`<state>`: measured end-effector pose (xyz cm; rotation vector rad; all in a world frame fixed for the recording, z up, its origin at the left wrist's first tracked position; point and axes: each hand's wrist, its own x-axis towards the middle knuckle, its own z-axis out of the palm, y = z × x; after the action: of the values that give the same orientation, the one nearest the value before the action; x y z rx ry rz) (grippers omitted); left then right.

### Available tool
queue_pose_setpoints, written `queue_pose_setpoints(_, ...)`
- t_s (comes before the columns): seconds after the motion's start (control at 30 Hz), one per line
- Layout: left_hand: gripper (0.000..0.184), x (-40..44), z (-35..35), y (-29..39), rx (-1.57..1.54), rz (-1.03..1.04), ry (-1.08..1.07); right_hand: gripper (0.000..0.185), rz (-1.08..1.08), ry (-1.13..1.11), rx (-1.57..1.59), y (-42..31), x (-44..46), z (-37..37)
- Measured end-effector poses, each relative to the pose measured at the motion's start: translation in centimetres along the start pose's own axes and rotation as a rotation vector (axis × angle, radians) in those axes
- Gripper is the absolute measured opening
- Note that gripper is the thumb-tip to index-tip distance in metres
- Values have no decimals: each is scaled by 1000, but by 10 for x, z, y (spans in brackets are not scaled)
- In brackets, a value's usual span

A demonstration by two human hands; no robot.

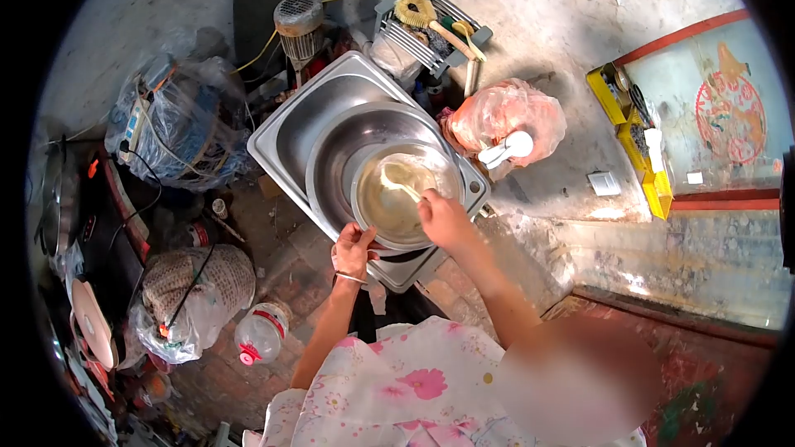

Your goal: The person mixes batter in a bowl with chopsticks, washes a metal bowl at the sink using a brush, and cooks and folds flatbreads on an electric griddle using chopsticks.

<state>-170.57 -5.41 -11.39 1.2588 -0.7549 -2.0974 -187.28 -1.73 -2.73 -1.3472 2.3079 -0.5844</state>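
Observation:
My left hand (354,250) grips the near-left rim of a smaller metal bowl (363,213), its fingers closed on the edge. In my right hand (440,217) is the handle of a light-coloured brush (401,185), closed in the fingers, with its head down inside that bowl. Cloudy, yellowish liquid seems to lie in the bowl. The small bowl rests in a larger metal basin (319,161), which sits over a stainless-steel sink (290,128).
Right of the sink stands a plastic-wrapped red bundle (530,112) with a white object on top. A rack with brushes (431,29) and a motor (299,21) are behind. Bagged items (186,128) and a plastic bottle (261,334) lie left. Yellow trays (654,186) hang right.

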Motion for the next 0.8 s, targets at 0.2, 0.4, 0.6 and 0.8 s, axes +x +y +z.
queue_pose_setpoints(0.2, 10, 5, -1, 3, -90, -19, 0, 16, -185, -228, 148, 2, -11, -7)
queue_pose_setpoints(0.4, 11, 13, -17, 2, 13, 106, -20, 15, -114, -205, -383, 10, -17, -40)
queue_pose_setpoints(0.6, 13, 4, -8, 18, 98, 69, 5, 14, -129, -69, -138, 2, 7, -3)
queue_pose_setpoints(0.8, 13, 4, -16, 14, 129, 84, 17, 14, -64, -352, -75, 4, -22, -40)
